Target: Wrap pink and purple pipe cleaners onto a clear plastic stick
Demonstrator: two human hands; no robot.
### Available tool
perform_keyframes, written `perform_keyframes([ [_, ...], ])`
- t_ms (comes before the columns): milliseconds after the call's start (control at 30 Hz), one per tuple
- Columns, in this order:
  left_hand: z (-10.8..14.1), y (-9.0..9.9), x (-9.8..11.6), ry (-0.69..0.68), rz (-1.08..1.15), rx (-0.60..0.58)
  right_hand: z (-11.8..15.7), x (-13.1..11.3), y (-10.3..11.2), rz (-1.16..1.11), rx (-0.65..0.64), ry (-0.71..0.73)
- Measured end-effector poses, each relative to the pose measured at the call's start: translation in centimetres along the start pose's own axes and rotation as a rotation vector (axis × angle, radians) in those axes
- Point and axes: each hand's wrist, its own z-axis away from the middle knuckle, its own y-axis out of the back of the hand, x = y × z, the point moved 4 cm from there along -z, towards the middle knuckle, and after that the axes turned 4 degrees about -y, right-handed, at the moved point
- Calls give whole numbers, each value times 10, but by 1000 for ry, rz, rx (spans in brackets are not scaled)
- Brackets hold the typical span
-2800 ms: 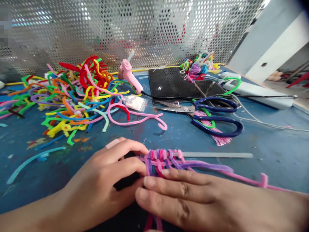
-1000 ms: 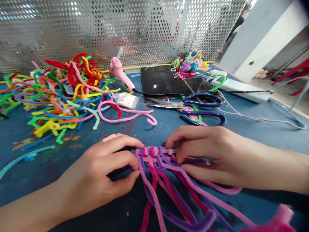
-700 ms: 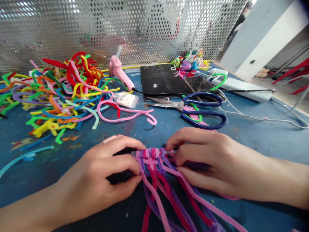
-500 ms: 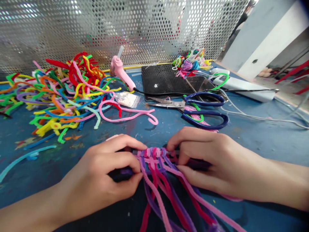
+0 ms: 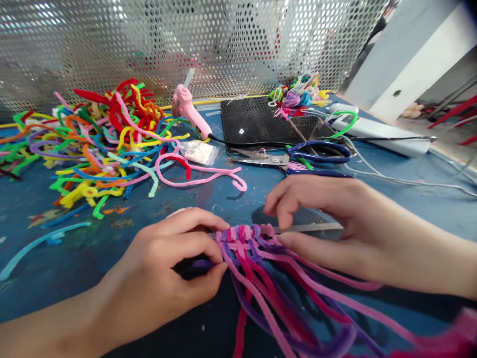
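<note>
Left hand [image 5: 160, 278] is pinched on the left end of the pipe-cleaner weave [image 5: 246, 238], thumb and fingers clamped at its 9 o'clock edge. Right hand [image 5: 335, 223] is at 3 o'clock: fingers loosely curled, thumb pressing a pink strand, not fully gripping. The weave sits near the table [image 5: 402, 214] front, knotted along a clear glue stick [image 5: 313, 227].

Risks, as I judge them:
- loops may slide along the smooth stick and bunch unevenly
- loose tails toward 5 o'clock may tangle or snag
- cut wire tips could prick skin

Materials: fuzzy chenille over bendable wire, in pink, magenta and purple. Multicolour pile [image 5: 97, 144] at 10 o'clock, pink glue gun [image 5: 190, 112] and steel scissors [image 5: 298, 158] at 12–1 o'clock.
</note>
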Motion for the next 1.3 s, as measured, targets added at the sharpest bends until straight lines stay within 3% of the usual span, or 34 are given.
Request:
perform_keyframes([
  [133,2,-3,5,-7,-7,18,1,-19,5,149,36,110],
  [233,4,-4,8,-2,-8,32,3,-35,-12,300,-93,289],
  [333,6,-4,10,-14,2,36,3,-43,-28,369,-173,372],
  [567,9,-4,11,-40,-16,30,8,-48,-32,374,-52,491],
  [667,9,-4,10,-63,-7,49,9,-46,-27,302,-3,442],
  [900,8,-1,8,2,54,-2,7,-33,-25,137,-31,277],
  [1067,10,3,5,11,105,-7,11,-22,1,154,71,179],
  [1167,10,4,3,21,72,12,15,-12,13,151,17,96],
  [1300,8,3,6,-23,17,-12,20,1,5,120,-114,60],
])
